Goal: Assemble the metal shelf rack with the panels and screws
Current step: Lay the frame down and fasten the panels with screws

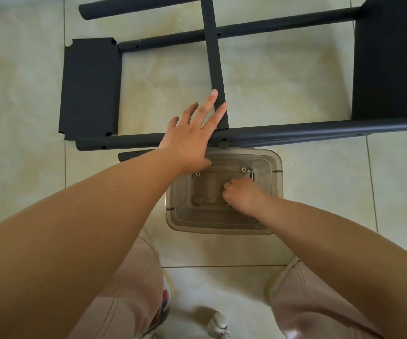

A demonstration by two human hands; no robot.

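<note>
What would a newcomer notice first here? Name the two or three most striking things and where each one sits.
First, the black metal rack frame lying on its side across the tiled floor, its tubes running left to right. Next, the left hand, fingers spread, at the middle panel where it meets the near tube. Just below, the right hand reaches with curled fingers into a clear plastic bin holding screws.
</note>
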